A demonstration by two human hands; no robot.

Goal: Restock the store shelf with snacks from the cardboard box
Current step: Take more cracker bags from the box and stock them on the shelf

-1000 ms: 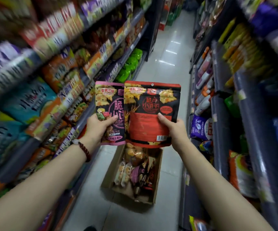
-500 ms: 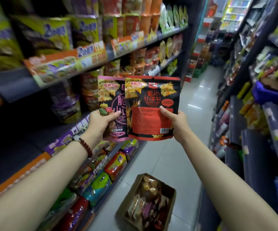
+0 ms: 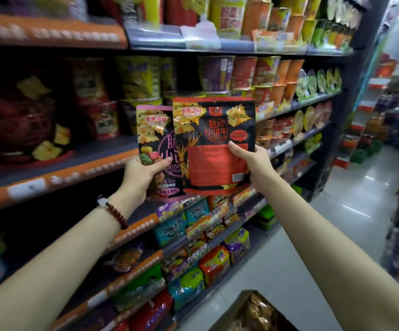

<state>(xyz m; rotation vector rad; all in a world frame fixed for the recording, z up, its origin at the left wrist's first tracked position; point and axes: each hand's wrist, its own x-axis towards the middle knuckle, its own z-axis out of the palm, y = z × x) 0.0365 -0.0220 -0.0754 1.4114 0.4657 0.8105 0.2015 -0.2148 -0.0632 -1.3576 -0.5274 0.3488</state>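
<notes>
While both hands are raised before the store shelf (image 3: 50,180), the left hand (image 3: 141,175) grips a black-and-pink cracker pouch (image 3: 155,139), and the right hand (image 3: 253,161) grips a black-and-red cracker pouch (image 3: 214,144) overlapping it; the cardboard box (image 3: 253,311) sits low on the floor.

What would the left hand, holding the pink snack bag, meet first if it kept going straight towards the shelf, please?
Probably the stacked noodle cups on the middle shelf: the left hand holds the pink bag up right in front of them. How much room remains between bag and cups is hard to judge from this one view.
</notes>
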